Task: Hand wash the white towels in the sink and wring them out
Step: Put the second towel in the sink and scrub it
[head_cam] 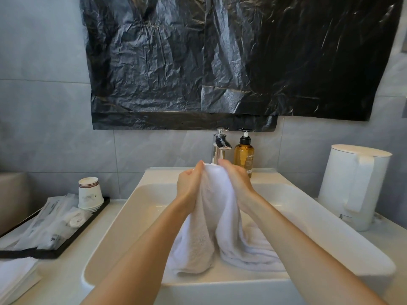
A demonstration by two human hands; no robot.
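I see both hands raised over the sink [114,227], just in front of the faucet [220,148]. The left hand [189,183] and the right hand [236,179] each grip the top of the white towel [211,208], pressed between them. Its lower folds hang down and rest on the basin floor. An amber shampoo bottle [243,155] stands beside the faucet.

Crumpled black plastic sheeting [220,62] hangs on the grey tiled wall [39,119] above a pale counter [66,274].

Soft daylight, glare on black plastic [231,58] (edges bowed)
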